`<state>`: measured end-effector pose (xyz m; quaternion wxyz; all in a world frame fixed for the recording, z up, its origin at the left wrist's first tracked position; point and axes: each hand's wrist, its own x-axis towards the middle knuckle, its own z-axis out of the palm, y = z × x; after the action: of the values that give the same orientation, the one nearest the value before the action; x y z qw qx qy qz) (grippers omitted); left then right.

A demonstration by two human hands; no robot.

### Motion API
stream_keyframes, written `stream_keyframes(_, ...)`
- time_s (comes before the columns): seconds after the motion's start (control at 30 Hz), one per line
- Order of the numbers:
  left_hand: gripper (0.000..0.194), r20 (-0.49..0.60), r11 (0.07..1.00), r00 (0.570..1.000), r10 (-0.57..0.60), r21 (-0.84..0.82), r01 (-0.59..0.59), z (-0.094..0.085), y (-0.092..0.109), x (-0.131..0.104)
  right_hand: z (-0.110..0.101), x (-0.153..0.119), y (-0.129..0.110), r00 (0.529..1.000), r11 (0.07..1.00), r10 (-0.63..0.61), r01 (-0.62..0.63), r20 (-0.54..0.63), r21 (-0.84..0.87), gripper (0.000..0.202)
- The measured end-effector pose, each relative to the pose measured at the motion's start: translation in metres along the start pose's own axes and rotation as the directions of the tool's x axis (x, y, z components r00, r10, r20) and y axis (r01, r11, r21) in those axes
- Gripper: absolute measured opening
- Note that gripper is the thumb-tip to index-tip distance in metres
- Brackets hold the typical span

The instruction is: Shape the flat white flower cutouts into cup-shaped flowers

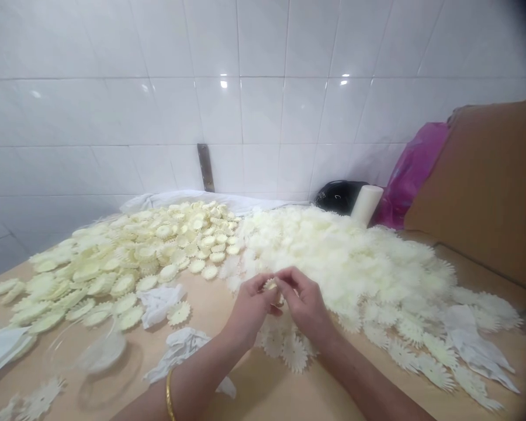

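My left hand (251, 304) and my right hand (304, 298) meet at the middle of the table. Between their fingertips is a small cream disc with a toothed edge (270, 285), partly covered by the fingers. Both hands are closed on it. Below them lie several flat, toothed cream pieces (294, 351) with small centre holes. To the right spreads a large heap of similar flat pieces (324, 251). On the left is a heap of smaller, thicker cream discs with toothed rims (131, 251), some cupped.
Crumpled white cloths (179, 348) lie left of my forearm, near a clear-and-white round item (103, 351). At the back right stand a white roll (366, 204), a black object (338, 196), a pink plastic bag (414, 169) and a cardboard box (486, 193). A metal strip (206, 168) leans on the tiled wall.
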<state>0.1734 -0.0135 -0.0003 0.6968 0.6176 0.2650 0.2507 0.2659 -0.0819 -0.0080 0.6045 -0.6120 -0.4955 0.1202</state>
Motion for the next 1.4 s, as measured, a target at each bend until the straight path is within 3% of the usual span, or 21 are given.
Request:
stream_keyframes(0.2,0.016,-0.04,0.977,0.99,0.135,0.171,-0.126,-0.021,0.003,0.009,0.004,0.001,0.002,0.995,0.994,-0.076,0.07,-0.069,-0.08,0.012)
stream_keyframes(0.37,0.017,0.01,0.978,0.991,0.133,0.163,-0.133,-0.02,-0.006,0.016,0.003,0.004,0.005,0.999,0.999,-0.028,0.027,-0.026,-0.026,0.015)
stream_keyframes(0.53,0.02,0.024,0.988,0.994,0.105,0.111,-0.107,-0.013,-0.014,0.013,0.002,0.001,0.006,0.99,0.985,0.093,-0.107,0.109,0.135,0.019)
stream_keyframes(0.7,0.026,0.045,0.997,0.996,0.078,-0.02,-0.077,-0.018,-0.013,0.015,0.0,0.002,0.005,0.959,0.943,0.137,-0.203,0.249,0.265,0.022)
stream_keyframes(0.93,0.024,0.179,0.97,0.983,0.037,-0.244,0.008,-0.022,-0.002,0.016,-0.006,0.008,0.013,0.957,0.907,0.213,-0.269,0.196,0.325,0.029)
stream_keyframes(1.1,0.021,0.116,0.988,0.992,0.055,-0.147,-0.037,-0.018,-0.001,0.012,-0.004,0.006,0.014,0.972,0.953,0.181,-0.211,0.149,0.216,0.026)
stream_keyframes(1.3,0.011,0.068,0.977,0.98,0.189,0.088,-0.194,-0.017,-0.011,0.011,-0.002,0.005,0.005,0.974,0.972,0.189,-0.204,0.128,0.115,0.027)
stream_keyframes(1.4,0.008,0.049,0.968,0.979,0.199,0.143,-0.204,-0.018,-0.014,0.012,-0.001,0.004,0.004,0.979,0.98,0.167,-0.178,0.115,0.09,0.027)
